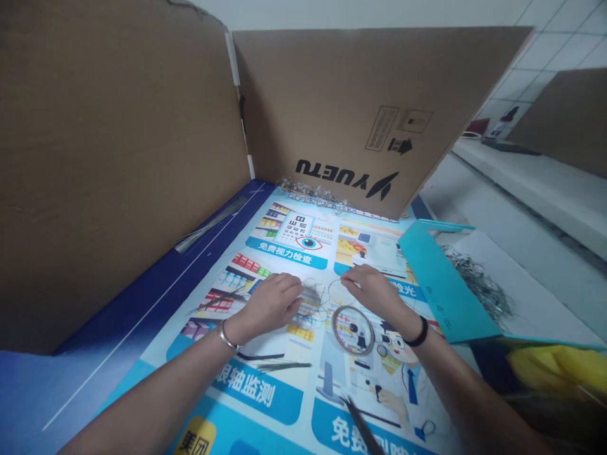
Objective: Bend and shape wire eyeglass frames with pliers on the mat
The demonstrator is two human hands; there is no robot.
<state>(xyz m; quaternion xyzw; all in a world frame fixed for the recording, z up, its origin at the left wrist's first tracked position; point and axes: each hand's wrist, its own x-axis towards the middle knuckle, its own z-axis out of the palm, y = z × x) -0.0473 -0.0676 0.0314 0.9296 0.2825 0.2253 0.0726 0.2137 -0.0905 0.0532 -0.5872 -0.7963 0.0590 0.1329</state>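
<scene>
My left hand (272, 304), with a silver bangle at the wrist, has its fingers closed in a pinch on a shape of thin looped wire (313, 297). The loops spread out to the right of the fingertips. Across from it my right hand (372, 292), wearing a dark wristband, is closed too, and a fine strand of wire appears to curve from its fingertips. Just below the right hand a round coil of wire (334, 328) lies flat on the printed poster (265, 436). Short straight wires (284, 365) rest below my left hand.
Tall cardboard panels (379, 69) stand at the left and back. Small looped wire pieces (313, 189) line the back edge. A turquoise box (446, 291) holds tangled wire (478, 287) at right. A dark pointed tool (363, 426) lies in front; more straight wires (208, 230) lie left.
</scene>
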